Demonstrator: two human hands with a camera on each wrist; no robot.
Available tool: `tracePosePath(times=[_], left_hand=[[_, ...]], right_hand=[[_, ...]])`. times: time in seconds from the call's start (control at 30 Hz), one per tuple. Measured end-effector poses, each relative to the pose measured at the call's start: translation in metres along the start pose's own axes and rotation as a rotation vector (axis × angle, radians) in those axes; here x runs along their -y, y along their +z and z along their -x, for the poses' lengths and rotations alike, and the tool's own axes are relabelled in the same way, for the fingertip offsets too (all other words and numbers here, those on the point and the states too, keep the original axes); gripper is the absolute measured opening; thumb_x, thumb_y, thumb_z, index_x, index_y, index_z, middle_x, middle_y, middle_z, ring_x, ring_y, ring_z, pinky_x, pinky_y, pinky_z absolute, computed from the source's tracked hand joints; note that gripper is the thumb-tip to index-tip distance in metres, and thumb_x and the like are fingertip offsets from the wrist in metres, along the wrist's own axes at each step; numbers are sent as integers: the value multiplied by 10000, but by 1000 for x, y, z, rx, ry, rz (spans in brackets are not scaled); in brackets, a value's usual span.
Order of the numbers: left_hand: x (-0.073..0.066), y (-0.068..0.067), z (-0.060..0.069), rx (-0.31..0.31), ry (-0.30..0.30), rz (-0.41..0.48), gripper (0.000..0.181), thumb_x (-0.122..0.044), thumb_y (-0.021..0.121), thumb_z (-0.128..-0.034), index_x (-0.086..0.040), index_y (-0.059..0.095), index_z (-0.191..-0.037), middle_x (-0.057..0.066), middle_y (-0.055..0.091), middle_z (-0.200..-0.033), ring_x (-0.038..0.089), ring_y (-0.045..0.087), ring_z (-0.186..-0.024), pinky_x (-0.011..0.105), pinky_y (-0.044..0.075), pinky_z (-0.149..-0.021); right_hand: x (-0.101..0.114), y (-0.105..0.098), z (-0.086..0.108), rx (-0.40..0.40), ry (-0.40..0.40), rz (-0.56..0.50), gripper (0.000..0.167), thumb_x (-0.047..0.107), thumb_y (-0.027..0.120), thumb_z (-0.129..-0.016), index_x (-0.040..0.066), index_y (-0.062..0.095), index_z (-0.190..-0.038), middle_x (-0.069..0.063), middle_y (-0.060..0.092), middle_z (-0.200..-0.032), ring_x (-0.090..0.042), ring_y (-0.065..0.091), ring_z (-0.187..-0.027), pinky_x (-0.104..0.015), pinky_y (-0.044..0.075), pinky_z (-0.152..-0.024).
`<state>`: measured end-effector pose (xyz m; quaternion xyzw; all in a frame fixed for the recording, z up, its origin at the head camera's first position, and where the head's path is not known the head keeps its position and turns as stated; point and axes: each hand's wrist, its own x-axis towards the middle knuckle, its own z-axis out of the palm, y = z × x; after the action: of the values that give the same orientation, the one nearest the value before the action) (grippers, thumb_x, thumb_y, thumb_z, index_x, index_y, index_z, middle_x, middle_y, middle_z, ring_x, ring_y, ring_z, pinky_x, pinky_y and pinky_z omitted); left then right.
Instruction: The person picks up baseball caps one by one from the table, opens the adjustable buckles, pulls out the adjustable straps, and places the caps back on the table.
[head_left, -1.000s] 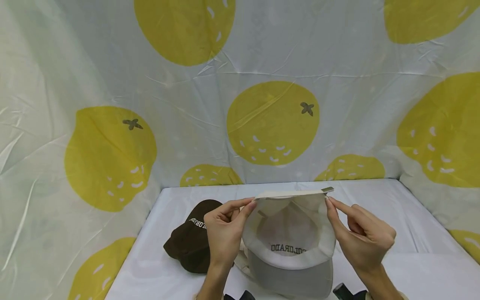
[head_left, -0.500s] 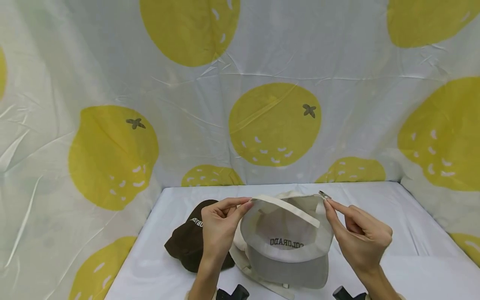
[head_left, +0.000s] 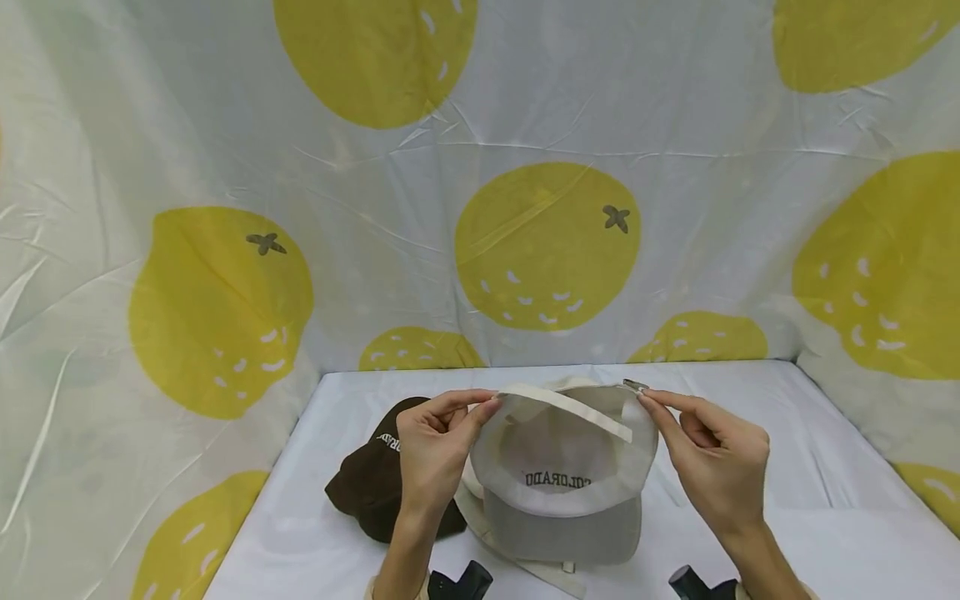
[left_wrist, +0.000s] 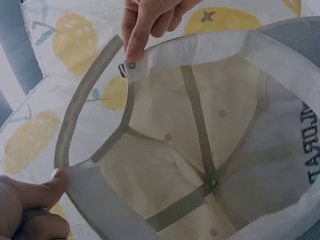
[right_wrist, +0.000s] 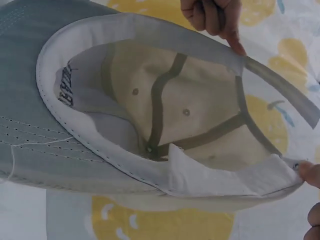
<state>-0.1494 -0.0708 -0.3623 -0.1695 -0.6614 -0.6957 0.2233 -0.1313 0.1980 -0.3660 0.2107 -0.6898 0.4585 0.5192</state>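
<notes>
A cream baseball cap [head_left: 562, 467] with a grey brim [head_left: 562, 529] is held up, its inside facing me and reversed COLORADO stitching showing through. My left hand [head_left: 435, 454] pinches the back rim at the base of the strap [head_left: 573, 407]. That strap's far end hangs free across the back opening. My right hand [head_left: 708, 462] pinches the other side of the opening beside the small metal buckle [head_left: 634, 385]. In the left wrist view, the right thumb presses near an eyelet [left_wrist: 132, 65], and the strap [left_wrist: 75, 105] curves apart from the buckle [left_wrist: 121, 70].
A dark brown COLORADO cap [head_left: 371, 492] lies on the white table [head_left: 840, 467] to the left. Behind the held cap, another cream cap [head_left: 474, 512] is partly hidden, with its strap end [head_left: 555, 575] toward me. A lemon-print cloth [head_left: 375, 267] hangs behind the table.
The strap, earlier stretched across to the buckle, has come away and now hangs free at that end. Both hands and the cap have shifted slightly left.
</notes>
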Motion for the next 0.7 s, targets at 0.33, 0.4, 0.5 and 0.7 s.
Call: tracePosePath(times=[0.33, 0.4, 0.5, 0.7], left_hand=[[6, 6, -6, 75, -23, -173, 54, -120, 839, -870, -87, 821, -908, -43, 256, -503, 7, 190, -461, 172, 175, -448], [5, 9, -11, 98, -30, -185, 51, -118, 843, -865, -86, 821, -897, -34, 266, -507, 16, 200, -467, 180, 177, -457], [3, 14, -21, 142, -49, -203, 70, -121, 846, -864, -65, 819, -895, -31, 271, -513, 33, 212, -472, 192, 183, -467], [1, 27, -44, 249, -43, -300, 57, -99, 836, -867, -53, 823, -897, -43, 225, -530, 71, 176, -502, 212, 191, -507]], right_hand=[[-9, -17, -4, 217, 235, 100, 257, -105, 846, -771, 104, 811, -916, 26, 220, -531, -140, 147, -478, -193, 217, -467], [-10, -20, -9, 234, 267, 117, 242, -84, 844, -788, 113, 809, -923, 21, 232, -530, -144, 159, -471, -216, 228, -470], [-15, -24, -17, 239, 298, 147, 210, -62, 844, -801, 107, 805, -920, 16, 240, -535, -139, 171, -474, -240, 225, -472], [-28, -26, -35, 223, 347, 211, 133, -12, 854, -816, 73, 812, -909, 23, 236, -544, -98, 185, -496, -239, 243, -520]])
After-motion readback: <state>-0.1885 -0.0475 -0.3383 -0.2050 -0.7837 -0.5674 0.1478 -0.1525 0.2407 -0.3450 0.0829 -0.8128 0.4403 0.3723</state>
